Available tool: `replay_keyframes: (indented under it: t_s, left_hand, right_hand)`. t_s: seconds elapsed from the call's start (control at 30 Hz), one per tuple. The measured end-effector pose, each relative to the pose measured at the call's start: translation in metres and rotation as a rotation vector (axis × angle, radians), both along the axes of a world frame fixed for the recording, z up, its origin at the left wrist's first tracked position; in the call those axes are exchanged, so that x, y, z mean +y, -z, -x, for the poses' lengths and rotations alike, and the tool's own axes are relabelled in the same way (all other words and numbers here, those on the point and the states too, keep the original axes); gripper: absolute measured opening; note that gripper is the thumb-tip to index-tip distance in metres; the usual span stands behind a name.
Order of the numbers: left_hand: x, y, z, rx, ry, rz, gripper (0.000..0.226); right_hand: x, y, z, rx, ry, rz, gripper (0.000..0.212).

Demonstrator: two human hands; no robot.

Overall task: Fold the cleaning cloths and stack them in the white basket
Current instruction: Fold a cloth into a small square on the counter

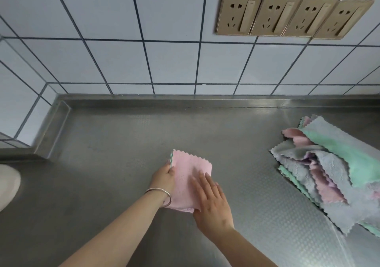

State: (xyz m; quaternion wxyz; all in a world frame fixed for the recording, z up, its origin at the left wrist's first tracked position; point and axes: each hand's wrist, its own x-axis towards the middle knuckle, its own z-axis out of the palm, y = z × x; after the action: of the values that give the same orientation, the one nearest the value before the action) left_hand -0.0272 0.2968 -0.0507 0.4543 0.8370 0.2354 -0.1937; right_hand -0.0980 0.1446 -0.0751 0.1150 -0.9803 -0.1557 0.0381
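Note:
A folded pink cloth (190, 169) with zigzag edges and a green underside lies on the steel counter (115, 164) in the middle. My left hand (163, 177), with a silver bangle on the wrist, grips the cloth's left edge. My right hand (212, 201) lies flat on the cloth's right half, fingers straight, pressing it down. A loose pile of unfolded cloths (333, 172) in grey, green, pink and lilac sits at the right. A white rounded object (8, 182), perhaps the basket's rim, shows at the left edge.
A raised steel lip (185, 100) runs along the counter's back and left side below the tiled wall. A row of gold wall sockets (292, 15) sits high on the wall.

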Motion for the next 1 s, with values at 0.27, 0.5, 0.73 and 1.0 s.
replay_keyframes:
  t_s: [0.27, 0.5, 0.73, 1.0]
  left_hand:
    - [0.007, 0.02, 0.003, 0.006, 0.023, -0.131, 0.032]
    - [0.01, 0.023, 0.011, -0.076, -0.104, -0.15, 0.029]
    - [0.002, 0.028, 0.027, -0.504, 0.458, -0.592, 0.048]
    - [-0.003, 0.061, 0.03, -0.324, 0.853, -0.76, 0.065]
  right_hand:
    - [0.006, 0.017, -0.001, 0.017, -0.046, 0.041, 0.077]
    - [0.01, 0.018, 0.003, 0.095, -0.013, 0.053, 0.07]
    - [0.004, 0.012, -0.002, -0.065, -0.016, -0.096, 0.056]
    - [0.003, 0.038, -0.032, 0.016, 0.053, 0.099, 0.059]
